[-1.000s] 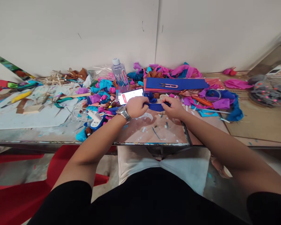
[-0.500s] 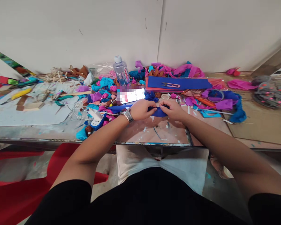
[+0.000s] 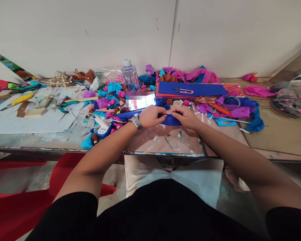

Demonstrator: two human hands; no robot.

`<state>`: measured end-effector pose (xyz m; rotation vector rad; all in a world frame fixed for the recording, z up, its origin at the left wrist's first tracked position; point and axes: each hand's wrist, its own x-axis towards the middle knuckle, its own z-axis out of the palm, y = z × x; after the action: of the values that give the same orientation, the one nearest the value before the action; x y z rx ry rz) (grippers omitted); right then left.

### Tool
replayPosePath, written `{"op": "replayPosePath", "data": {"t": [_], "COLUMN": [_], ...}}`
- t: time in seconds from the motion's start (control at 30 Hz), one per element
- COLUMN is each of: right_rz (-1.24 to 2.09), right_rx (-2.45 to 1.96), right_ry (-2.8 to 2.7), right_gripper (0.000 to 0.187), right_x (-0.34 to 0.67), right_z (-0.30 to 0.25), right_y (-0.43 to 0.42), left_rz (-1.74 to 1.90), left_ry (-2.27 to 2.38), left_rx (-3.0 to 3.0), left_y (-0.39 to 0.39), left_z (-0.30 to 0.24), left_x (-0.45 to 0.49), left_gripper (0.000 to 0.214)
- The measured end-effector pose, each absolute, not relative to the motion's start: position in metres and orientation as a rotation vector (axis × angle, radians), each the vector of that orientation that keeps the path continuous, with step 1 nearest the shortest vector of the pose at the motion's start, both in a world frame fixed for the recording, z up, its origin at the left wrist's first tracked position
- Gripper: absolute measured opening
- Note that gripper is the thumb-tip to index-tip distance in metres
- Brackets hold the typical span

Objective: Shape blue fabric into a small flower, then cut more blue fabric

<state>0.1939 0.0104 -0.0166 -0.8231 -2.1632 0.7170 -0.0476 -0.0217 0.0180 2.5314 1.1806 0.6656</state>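
Both my hands meet over the middle of the table on a strip of dark blue paper [image 3: 171, 120]. My left hand [image 3: 150, 116], with a metal watch on its wrist, pinches the strip's left part, and the strip trails out to the left past the wrist. My right hand [image 3: 185, 116] pinches the strip's right part with fingers closed. A phone [image 3: 141, 100] with a lit screen lies just behind my left hand.
A water bottle [image 3: 130, 76] stands behind the phone. Crumpled pink, blue and brown paper pieces [image 3: 110, 97] litter the table. A flat blue sheet [image 3: 193, 89] with thread snips on it lies at the back right. A roll of tape [image 3: 227, 101] sits right. A yellow knife [image 3: 21, 99] lies far left.
My hands have drawn closer together on the blue strip, shortening the part between them. The camera shifted slightly.
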Motion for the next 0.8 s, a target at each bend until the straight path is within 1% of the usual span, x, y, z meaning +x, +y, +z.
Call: {"op": "replayPosePath", "data": {"t": [0.13, 0.33, 0.8], "right_rz": [0.619, 0.472, 0.485], "right_rx": [-0.79, -0.713, -0.717], "right_ry": [-2.204, -2.243, -2.225], "right_gripper": [0.028, 0.02, 0.017], "right_x": [0.1953, 0.1943, 0.194], "right_z": [-0.0156, -0.0167, -0.0161], "right_y": [0.0091, 0.0057, 0.0031], "left_rz": [0.67, 0.645, 0.525], "left_ry": [1.173, 1.081, 1.04], "left_rx": [2.529, 2.465, 2.289], "left_y": [-0.0223, -0.024, -0.0192], "left_z": [0.0188, 0.0213, 0.0181], "left_x": [-0.047, -0.0459, -0.048], "left_gripper": [0.026, 0.029, 0.031]}}
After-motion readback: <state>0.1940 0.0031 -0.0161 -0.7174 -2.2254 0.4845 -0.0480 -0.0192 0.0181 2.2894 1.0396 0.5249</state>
